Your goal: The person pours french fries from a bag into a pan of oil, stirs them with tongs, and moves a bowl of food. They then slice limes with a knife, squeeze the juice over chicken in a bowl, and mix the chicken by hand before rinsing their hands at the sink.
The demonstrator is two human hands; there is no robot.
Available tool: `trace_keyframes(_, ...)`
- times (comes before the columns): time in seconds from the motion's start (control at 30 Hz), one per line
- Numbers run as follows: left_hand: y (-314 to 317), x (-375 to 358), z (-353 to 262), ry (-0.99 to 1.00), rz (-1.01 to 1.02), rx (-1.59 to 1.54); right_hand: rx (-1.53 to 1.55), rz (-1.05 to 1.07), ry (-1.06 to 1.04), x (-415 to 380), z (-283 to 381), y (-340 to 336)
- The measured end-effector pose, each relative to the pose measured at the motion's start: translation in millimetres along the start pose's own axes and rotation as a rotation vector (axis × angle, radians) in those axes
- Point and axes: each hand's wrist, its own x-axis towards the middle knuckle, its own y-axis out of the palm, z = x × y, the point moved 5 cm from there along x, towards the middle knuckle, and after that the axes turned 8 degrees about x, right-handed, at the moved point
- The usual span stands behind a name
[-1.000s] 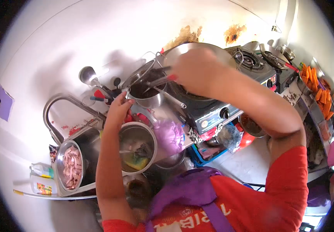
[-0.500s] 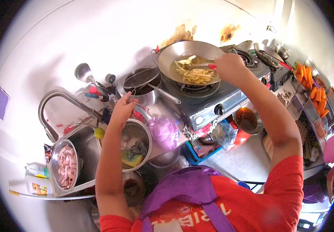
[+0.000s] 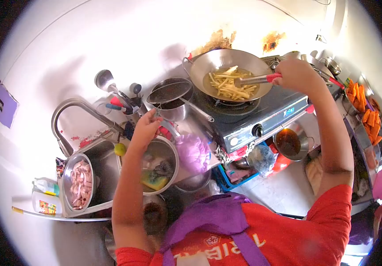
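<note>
Tending pale strips (image 3: 233, 90) in the upper-centre wok (image 3: 198, 71), the right hand (image 3: 298, 76) is gripping tongs (image 3: 255, 80), turning likely requiring gentleness. The left hand (image 3: 146, 129) is hiding its grasp beside a pot (image 3: 176, 113).

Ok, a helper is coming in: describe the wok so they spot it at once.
Find the black stove. On its left half sits the wok, a wide, silvery metal bowl. Unlike the deeper pot to its left, which has a strainer across its mouth, it holds yellow fries.
</note>
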Motion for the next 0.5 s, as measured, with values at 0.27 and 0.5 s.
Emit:
trace_keyframes(0.27,11,6,-4,-0.030,-0.066,0.001,0.119,-0.006,-0.110,26,0,45)
trace_keyframes(0.5,11,12,1,0.015,-0.068,0.066,-0.053,-0.020,0.009,12,-13,36)
